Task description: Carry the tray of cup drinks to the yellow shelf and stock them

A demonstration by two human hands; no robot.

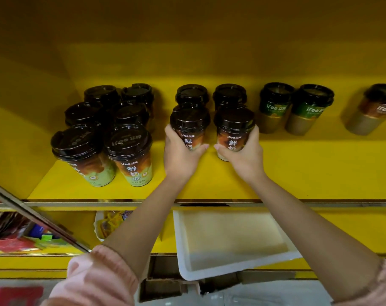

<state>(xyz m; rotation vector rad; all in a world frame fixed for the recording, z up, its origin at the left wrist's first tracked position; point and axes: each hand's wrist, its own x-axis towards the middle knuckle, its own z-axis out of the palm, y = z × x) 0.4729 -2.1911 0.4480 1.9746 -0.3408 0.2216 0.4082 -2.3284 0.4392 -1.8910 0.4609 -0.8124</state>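
Both my hands reach onto the yellow shelf (298, 168). My left hand (181, 155) grips a brown cup drink with a black lid (190, 124). Beside it, my right hand (242, 154) grips a second brown cup drink (234, 127). Both cups stand upright on the shelf board, each in front of another black-lidded cup (192, 94). The white tray (229, 268) rests on the lower shelf below my arms, with nothing in it.
A cluster of several brown cups (130, 146) fills the shelf's left side. Two green-banded cups (309, 107) and one brown cup (375, 107) stand at the right. Snack packets (109, 224) and a slanted metal rail (37, 215) lie lower left. Cardboard boxes (165, 281) sit below.
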